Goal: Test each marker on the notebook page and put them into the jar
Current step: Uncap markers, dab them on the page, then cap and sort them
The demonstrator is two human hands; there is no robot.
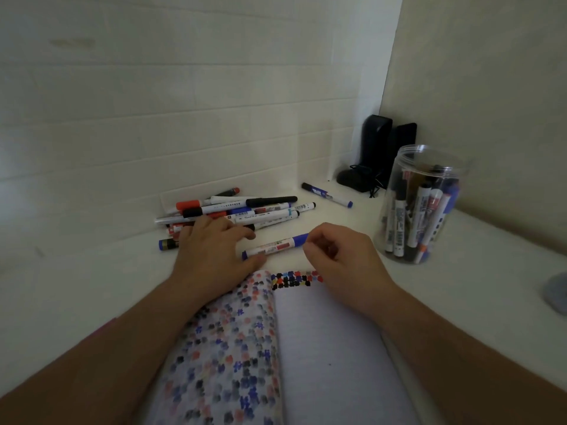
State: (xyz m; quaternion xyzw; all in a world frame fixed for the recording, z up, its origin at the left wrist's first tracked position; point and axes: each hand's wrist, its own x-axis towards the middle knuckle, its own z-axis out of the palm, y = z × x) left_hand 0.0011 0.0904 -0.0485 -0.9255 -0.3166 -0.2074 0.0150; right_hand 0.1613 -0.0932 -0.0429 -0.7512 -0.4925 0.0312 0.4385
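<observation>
Both hands bracket 1 blue-capped marker [273, 245] lying crosswise: left hand [211, 246] pinches its near end, right hand [340, 256] fingers curl at the cap.

You sit at a white desk [337, 216] tucked into a corner of a home study nook, its back wall [184, 118] lined with pale brick-pattern panelling. Black desktop speakers [380, 148] with tangled cables stand in the corner, beside loose markers [239, 210] and a spiral notebook [331, 348].
</observation>
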